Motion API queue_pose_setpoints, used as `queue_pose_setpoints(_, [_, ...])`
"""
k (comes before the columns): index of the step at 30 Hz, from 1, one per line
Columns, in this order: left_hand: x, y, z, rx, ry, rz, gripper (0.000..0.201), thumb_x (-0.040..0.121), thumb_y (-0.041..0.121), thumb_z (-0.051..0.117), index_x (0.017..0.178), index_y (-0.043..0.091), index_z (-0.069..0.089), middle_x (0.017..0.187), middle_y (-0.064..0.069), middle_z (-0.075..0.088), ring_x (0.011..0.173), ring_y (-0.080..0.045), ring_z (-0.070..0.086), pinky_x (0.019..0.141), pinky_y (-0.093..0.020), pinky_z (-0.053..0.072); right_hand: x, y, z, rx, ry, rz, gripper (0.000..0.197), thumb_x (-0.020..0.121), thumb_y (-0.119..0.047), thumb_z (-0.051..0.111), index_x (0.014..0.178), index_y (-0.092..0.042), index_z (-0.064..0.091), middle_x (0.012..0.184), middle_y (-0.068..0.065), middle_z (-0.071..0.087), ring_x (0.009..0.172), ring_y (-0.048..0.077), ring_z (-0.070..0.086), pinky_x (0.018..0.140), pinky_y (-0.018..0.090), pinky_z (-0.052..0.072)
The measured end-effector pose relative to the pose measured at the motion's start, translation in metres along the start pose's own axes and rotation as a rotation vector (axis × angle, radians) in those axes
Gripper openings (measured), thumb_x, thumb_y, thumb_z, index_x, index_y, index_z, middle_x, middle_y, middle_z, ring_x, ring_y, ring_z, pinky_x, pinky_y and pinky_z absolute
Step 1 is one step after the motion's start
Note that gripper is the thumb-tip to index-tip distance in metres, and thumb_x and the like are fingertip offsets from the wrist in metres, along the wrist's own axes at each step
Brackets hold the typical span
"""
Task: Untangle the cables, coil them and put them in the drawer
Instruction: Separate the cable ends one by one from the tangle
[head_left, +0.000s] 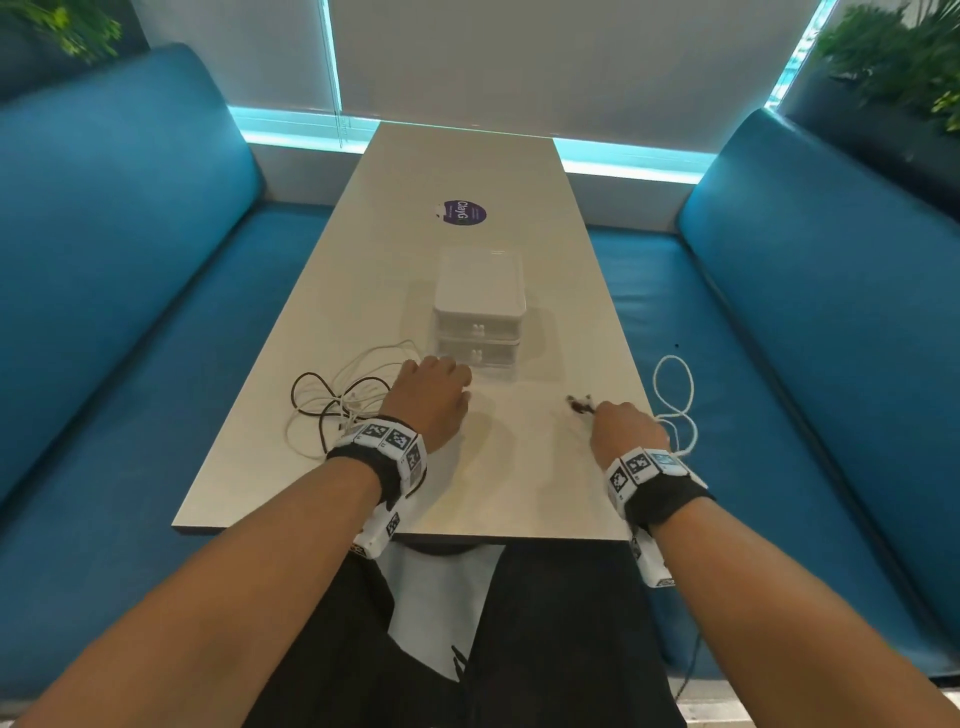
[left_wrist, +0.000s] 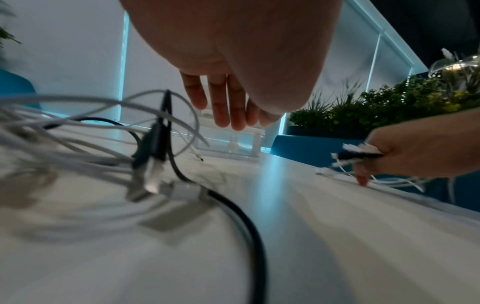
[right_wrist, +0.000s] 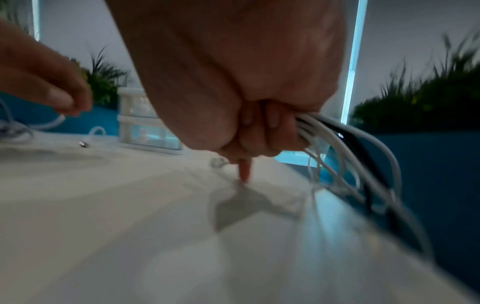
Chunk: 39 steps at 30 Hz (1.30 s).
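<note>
A loose tangle of white and black cables (head_left: 340, 402) lies on the table's left side. My left hand (head_left: 449, 382) hovers just right of it, in front of the drawer unit (head_left: 479, 312). Its fingers (left_wrist: 230, 115) hang straight and hold nothing. My right hand (head_left: 610, 415) grips a bundle of white and black cables (right_wrist: 327, 131) near the right edge. Their plug ends (head_left: 579, 404) stick out toward the middle, and white loops (head_left: 675, 405) hang off the table. One right finger (right_wrist: 244, 170) touches the tabletop. Both drawers look closed.
The white two-drawer unit stands mid-table, with a purple round sticker (head_left: 459, 213) behind it. Blue bench seats (head_left: 779, 364) flank the narrow table (head_left: 519, 493) on both sides. Plants (head_left: 893, 57) sit in the far corners.
</note>
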<state>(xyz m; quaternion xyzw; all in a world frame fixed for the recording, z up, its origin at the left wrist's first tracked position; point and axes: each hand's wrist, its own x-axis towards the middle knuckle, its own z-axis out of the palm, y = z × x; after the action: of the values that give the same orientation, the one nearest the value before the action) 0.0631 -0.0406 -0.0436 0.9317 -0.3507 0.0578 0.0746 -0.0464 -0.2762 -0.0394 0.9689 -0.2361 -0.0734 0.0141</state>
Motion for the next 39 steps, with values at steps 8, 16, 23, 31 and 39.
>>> queue_pose_setpoints(8, [0.005,-0.026,-0.011,0.12,-0.155,-0.269,0.046,0.096,0.024,0.04,0.141,0.022,0.04,0.134,-0.005,0.051,0.121,-0.027,0.05,0.103,-0.049,0.028,0.006,-0.007,-0.002,0.198,0.088,-0.012,0.022,0.1,-0.019,0.039,0.108,-0.012,0.058,0.102,0.011,0.066,0.09,0.031,0.066,0.076,0.037,0.053])
queue_pose_setpoints(16, [-0.007,-0.026,0.001,0.115,-0.313,-0.25,0.039,0.092,0.016,0.042,0.127,0.025,0.057,0.124,-0.003,0.053,0.116,-0.027,0.048,0.103,-0.047,0.028,-0.001,-0.033,0.015,0.214,-0.035,-0.139,0.025,0.102,-0.028,0.037,0.109,-0.014,0.056,0.098,0.01,0.061,0.084,0.029,0.061,0.076,0.04,0.053])
queue_pose_setpoints(23, [-0.002,-0.014,-0.002,-0.119,-0.262,-0.08,0.033,0.089,0.003,0.048,0.101,0.03,0.063,0.111,0.008,0.065,0.107,-0.02,0.055,0.1,-0.034,0.026,0.007,-0.046,0.007,0.458,-0.102,-0.153,0.033,0.101,-0.032,0.04,0.109,-0.01,0.064,0.104,0.014,0.067,0.091,0.032,0.063,0.081,0.039,0.051])
queue_pose_setpoints(31, [0.0,-0.029,-0.007,-0.346,0.079,-0.216,0.034,0.09,0.002,0.047,0.11,0.023,0.064,0.121,0.0,0.061,0.11,-0.026,0.055,0.101,-0.043,0.038,-0.002,-0.065,0.012,0.461,-0.146,-0.198,0.035,0.102,-0.034,0.04,0.11,-0.008,0.062,0.102,0.014,0.066,0.092,0.033,0.063,0.082,0.042,0.051])
queue_pose_setpoints(39, [-0.015,-0.056,-0.003,-0.186,-0.025,-0.584,0.022,0.091,0.021,0.05,0.108,0.02,0.063,0.122,-0.009,0.05,0.111,-0.032,0.05,0.096,-0.046,0.041,-0.004,-0.072,0.012,0.461,-0.16,-0.177,0.032,0.1,-0.033,0.041,0.111,-0.011,0.062,0.104,0.013,0.066,0.091,0.032,0.063,0.085,0.045,0.052])
